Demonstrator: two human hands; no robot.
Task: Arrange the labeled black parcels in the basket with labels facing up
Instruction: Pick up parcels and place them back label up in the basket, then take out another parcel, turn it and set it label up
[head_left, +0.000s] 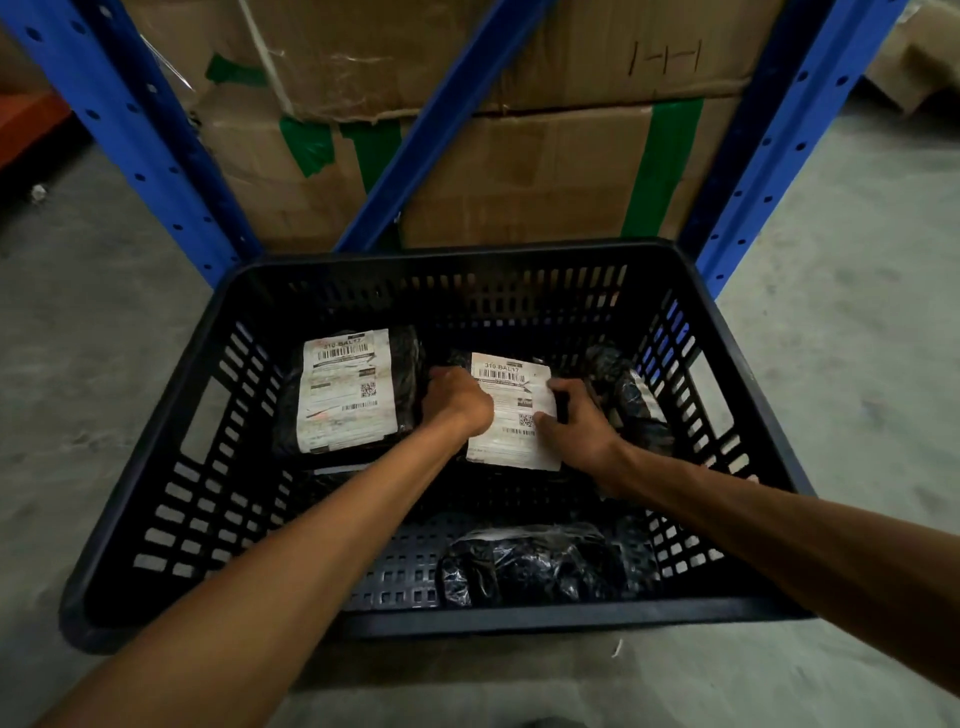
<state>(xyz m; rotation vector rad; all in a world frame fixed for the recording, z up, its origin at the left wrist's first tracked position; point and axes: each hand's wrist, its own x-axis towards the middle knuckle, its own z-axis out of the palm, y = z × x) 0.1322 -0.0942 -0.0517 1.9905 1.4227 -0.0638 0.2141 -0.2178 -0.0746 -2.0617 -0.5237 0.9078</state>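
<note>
A black slotted plastic basket (156, 467) stands on the floor. Inside, a black parcel (345, 389) lies at the far left with its white label up. Beside it, a second parcel (511, 410) also shows its label up; my left hand (457, 397) grips its left edge and my right hand (571, 426) holds its right edge, thumb on the label. A third parcel (631, 395) leans on the right wall, with only a sliver of label showing. A fourth parcel (535, 566) lies near the front with no label visible.
Blue metal racking posts (135, 135) and a diagonal brace (431, 124) rise just behind the basket, with stacked cardboard boxes (519, 171) taped green. Grey concrete floor (78, 338) surrounds the basket.
</note>
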